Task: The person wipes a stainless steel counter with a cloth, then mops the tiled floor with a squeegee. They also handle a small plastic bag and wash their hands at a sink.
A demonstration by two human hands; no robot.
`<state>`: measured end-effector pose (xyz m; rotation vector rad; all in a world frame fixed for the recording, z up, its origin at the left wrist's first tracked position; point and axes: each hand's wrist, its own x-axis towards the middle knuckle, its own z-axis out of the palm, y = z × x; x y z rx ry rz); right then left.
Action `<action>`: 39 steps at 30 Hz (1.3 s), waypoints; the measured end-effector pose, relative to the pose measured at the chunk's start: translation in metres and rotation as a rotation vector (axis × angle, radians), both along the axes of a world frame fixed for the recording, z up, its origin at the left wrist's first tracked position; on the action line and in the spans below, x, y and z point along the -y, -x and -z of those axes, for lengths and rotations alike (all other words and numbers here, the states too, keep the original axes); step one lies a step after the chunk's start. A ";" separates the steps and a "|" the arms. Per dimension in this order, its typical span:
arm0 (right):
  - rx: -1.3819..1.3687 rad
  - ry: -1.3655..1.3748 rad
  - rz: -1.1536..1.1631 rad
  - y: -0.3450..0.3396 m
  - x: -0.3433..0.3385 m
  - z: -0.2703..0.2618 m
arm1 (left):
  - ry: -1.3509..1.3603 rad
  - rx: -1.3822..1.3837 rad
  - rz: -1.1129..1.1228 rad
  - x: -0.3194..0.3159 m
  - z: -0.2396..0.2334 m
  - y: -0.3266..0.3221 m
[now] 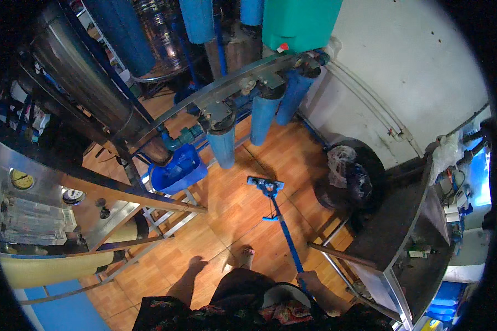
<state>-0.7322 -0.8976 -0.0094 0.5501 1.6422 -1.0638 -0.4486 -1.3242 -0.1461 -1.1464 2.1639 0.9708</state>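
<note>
A blue sponge mop (288, 240) slants across the tiled floor, its flat head resting on the tiles ahead of me. My right hand (309, 279) is closed around the upper part of its handle. On the other side of my body, my left hand (197, 264) hangs over the floor and appears to hold nothing; its fingers are small in view and their spread is unclear. Ahead and to the left, a blue plastic bin (179, 170) stands below a steel cylinder (83, 78).
Blue filter housings (221, 145) hang from a metal frame (232, 85) ahead. A dark container with plastic bags (348, 173) stands by the wall at right. A metal table (418, 265) is close on the right; a frame with gauges (73, 195) stands on the left.
</note>
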 end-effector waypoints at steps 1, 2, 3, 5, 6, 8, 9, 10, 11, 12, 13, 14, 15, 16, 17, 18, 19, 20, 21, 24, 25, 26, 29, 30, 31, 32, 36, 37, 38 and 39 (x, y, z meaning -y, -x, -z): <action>-0.040 0.022 -0.003 0.009 0.006 -0.001 | -0.071 0.182 -0.087 0.014 0.010 -0.023; -0.079 0.055 -0.006 0.019 0.014 -0.001 | 0.007 0.210 0.028 0.025 0.014 -0.049; -0.116 0.135 -0.013 0.031 0.022 0.000 | 0.064 0.322 0.150 0.031 0.016 -0.072; -0.225 -0.005 0.023 0.074 0.058 0.019 | 0.079 0.372 0.169 0.037 0.015 -0.103; -0.291 -0.020 -0.079 0.102 0.072 0.026 | 0.083 0.422 0.184 0.039 0.013 -0.112; -0.312 -0.160 -0.044 0.160 0.116 0.045 | 0.059 0.276 0.260 0.036 0.006 -0.119; -0.364 0.177 -0.064 0.184 0.123 0.047 | 0.039 0.270 0.352 0.034 0.000 -0.117; -0.326 0.258 0.015 0.207 0.141 0.055 | 0.048 0.154 0.257 0.030 -0.003 -0.108; -0.287 0.357 0.097 0.230 0.156 0.062 | 0.049 0.104 0.216 0.025 -0.005 -0.095; -0.268 0.282 0.105 0.246 0.169 0.072 | 0.020 0.136 0.188 0.019 -0.010 -0.081; -0.247 0.276 0.105 0.259 0.182 0.085 | -0.001 0.102 0.121 0.014 -0.014 -0.065; -0.242 0.245 0.115 0.264 0.187 0.100 | -0.037 0.123 0.085 0.009 -0.018 -0.046; -0.257 0.200 0.001 0.256 0.184 0.119 | -0.042 0.080 0.074 0.006 -0.023 -0.031; -0.288 0.124 -0.102 0.242 0.172 0.139 | -0.037 0.007 0.085 0.002 -0.028 -0.016; -0.325 0.047 -0.206 0.226 0.155 0.159 | -0.033 -0.072 0.097 -0.001 -0.030 -0.001; -0.324 -0.101 -0.292 0.201 0.131 0.177 | -0.062 -0.095 0.074 -0.004 -0.033 0.011; -0.351 -0.186 -0.354 0.169 0.106 0.193 | -0.092 -0.116 0.049 -0.003 -0.033 0.023; -0.425 -0.186 -0.383 0.121 0.069 0.201 | -0.113 -0.125 0.046 -0.003 -0.034 0.029; -0.470 -0.170 -0.367 0.075 0.030 0.201 | -0.210 -0.175 -0.071 0.000 -0.033 0.033; -0.298 -0.297 -0.475 -0.039 -0.085 0.149 | -0.209 -0.025 -0.022 0.013 -0.018 0.044; -0.235 -0.328 -0.512 -0.065 -0.116 0.120 | -0.211 0.000 -0.030 0.013 -0.012 0.042; -0.164 -0.350 -0.514 -0.082 -0.141 0.091 | -0.198 0.000 -0.040 0.018 -0.005 0.039; -0.051 -0.362 -0.467 -0.108 -0.181 0.014 | -0.288 -0.053 -0.225 0.026 0.015 0.026; -0.026 -0.361 -0.450 -0.111 -0.185 -0.004 | -0.238 -0.026 -0.107 0.027 0.018 0.017; -0.008 -0.359 -0.431 -0.113 -0.188 -0.021 | -0.161 0.042 0.046 0.028 0.022 0.012; -0.006 -0.348 -0.406 -0.113 -0.187 -0.032 | -0.181 -0.002 -0.020 0.026 0.027 0.010; -0.028 -0.262 -0.295 -0.098 -0.178 -0.028 | -0.207 0.048 -0.099 0.018 0.032 -0.003; 0.003 -0.258 -0.205 -0.088 -0.173 -0.015 | -0.227 0.069 -0.113 0.016 0.031 -0.006; -0.070 -0.176 -0.215 -0.073 -0.165 0.002 | -0.303 0.018 -0.236 0.013 0.029 -0.008; -0.100 -0.096 -0.166 -0.052 -0.153 0.024 | -0.357 -0.076 -0.272 0.011 0.026 -0.009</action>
